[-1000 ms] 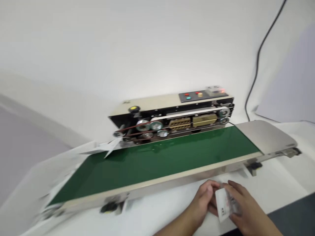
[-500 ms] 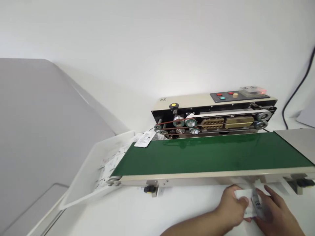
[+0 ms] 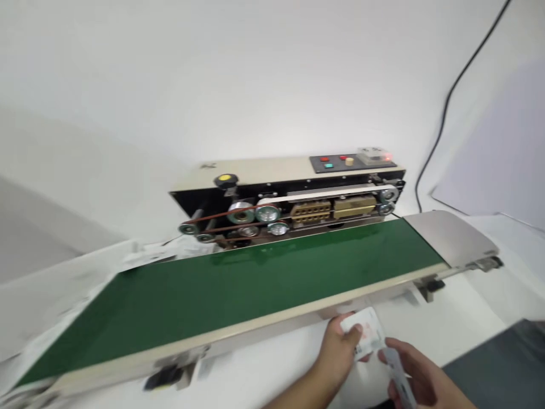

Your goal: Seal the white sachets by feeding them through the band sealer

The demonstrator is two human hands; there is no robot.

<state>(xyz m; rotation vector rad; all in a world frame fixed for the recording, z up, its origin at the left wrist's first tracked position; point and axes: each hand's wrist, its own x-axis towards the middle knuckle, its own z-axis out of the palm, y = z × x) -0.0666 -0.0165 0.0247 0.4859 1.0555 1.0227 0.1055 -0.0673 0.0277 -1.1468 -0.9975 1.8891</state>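
In front of the green conveyor belt (image 3: 238,284), my left hand (image 3: 336,352) grips a small white packet (image 3: 365,332) with faint reddish print, its thumb pressed on the front. Just to the right, my right hand (image 3: 421,372) has its fingers around a thin pale grey-white packet (image 3: 399,378) seen nearly edge-on and blurred. The two packets are close to each other; whether they touch is unclear. Behind the belt stands a sealing machine (image 3: 289,199) with rollers, brass blocks and a lit red light.
At the belt's left end is a white bin (image 3: 114,250) with blurred packets. A metal plate (image 3: 453,236) extends the belt at the right. A black cable (image 3: 445,108) hangs along the wall. Something dark grey (image 3: 502,363) lies at the lower right.
The view has swung right, so the machine appears farther left and more of the right side shows. My hands have drawn apart slightly, and the left one's packet shows more of its face.
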